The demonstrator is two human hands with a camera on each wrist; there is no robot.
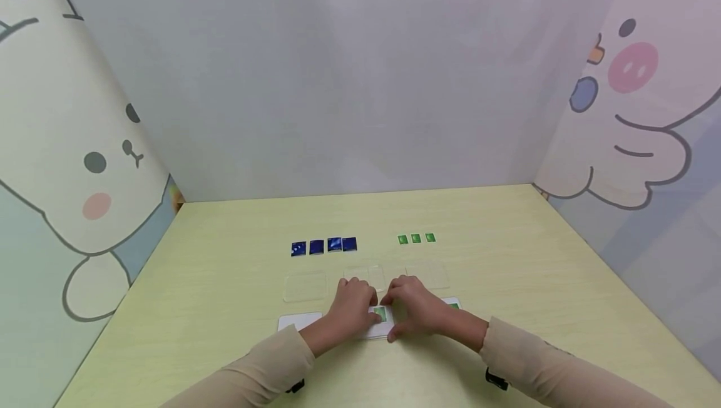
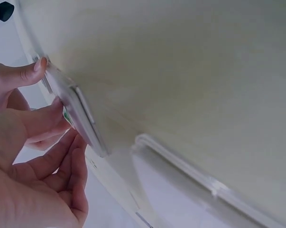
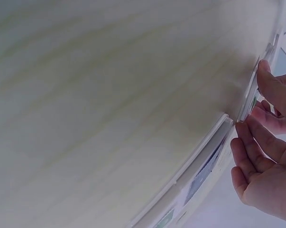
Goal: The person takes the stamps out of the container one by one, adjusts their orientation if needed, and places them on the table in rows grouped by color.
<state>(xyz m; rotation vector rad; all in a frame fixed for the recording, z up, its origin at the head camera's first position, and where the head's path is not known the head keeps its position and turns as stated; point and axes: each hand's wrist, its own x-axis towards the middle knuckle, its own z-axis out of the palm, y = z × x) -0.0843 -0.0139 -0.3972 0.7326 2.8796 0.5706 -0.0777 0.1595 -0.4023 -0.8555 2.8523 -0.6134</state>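
Both hands are at a thin white flat case [image 1: 378,331] on the table, which bears a small green card [image 1: 382,312]. My left hand [image 1: 352,306] has its thumb on the case beside the green card, its other fingers bent at the far edge. My right hand [image 1: 418,309] grips the right side, thumb at the near corner and fingers at the far one. In the left wrist view, the case [image 2: 78,111] shows edge-on with layered sides. The right wrist view shows the right thumb [image 3: 265,69] along its near edge. Fingers partly hide the green card.
Another white case [image 1: 300,320] lies to the left, and one [image 1: 452,301] with a green card is behind the right wrist. Clear flat covers [image 1: 305,286] lie beyond the hands. Farther back are several dark blue cards [image 1: 335,244] and three green cards [image 1: 415,238].
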